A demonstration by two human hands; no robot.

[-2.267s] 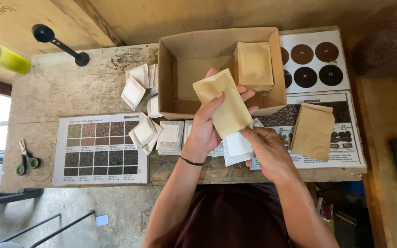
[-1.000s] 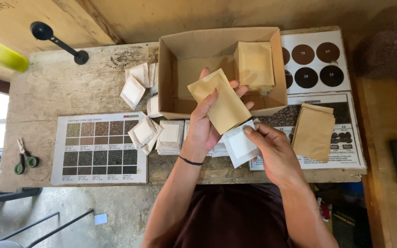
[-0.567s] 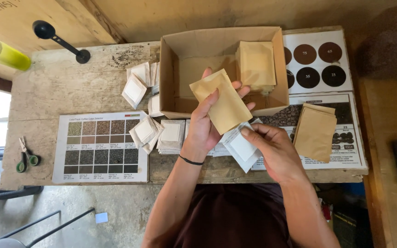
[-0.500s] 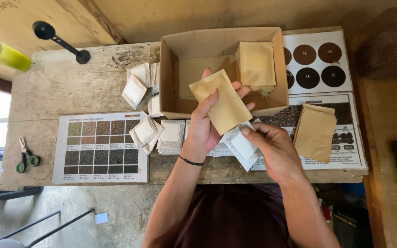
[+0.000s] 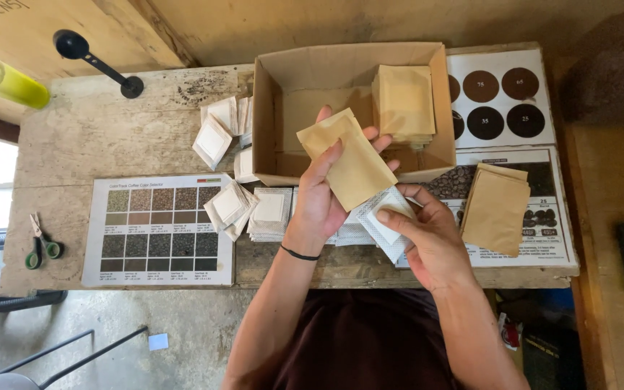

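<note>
Pouch point(image 5: 352, 162) edge in left hand point(image 5: 319, 206), filter point(image 5: 384, 220) pinched by right hand point(image 5: 431, 242)

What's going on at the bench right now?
A person's left hand holds a brown paper pouch up over the open cardboard box. The right hand holds a white filter packet tilted at the pouch's lower edge. A stack of brown pouches sits in the box; more white packets lie on the wooden table.

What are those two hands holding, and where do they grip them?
Left hand grips a brown paper pouch by its lower left edge; right hand pinches a white filter bag at its right side.
</note>
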